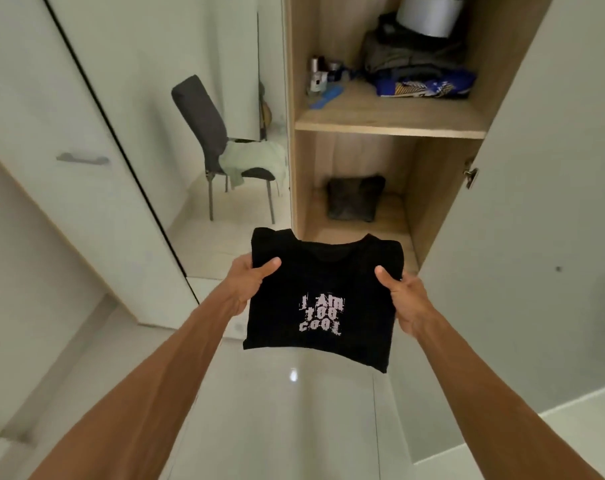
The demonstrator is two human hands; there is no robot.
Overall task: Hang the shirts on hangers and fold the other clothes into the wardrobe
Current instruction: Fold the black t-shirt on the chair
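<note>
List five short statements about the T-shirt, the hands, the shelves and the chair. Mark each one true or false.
1. The left hand and the right hand grip the folded black T-shirt at opposite sides. True.
2. The black T-shirt lies on the upper shelf. False: it is held in the air in front of the wardrobe.
3. The lower compartment holds nothing. False: a dark folded garment lies at its back.
4. A pale green garment lies on the chair. True.
5. A pile of clothes sits on the upper shelf. True.
</note>
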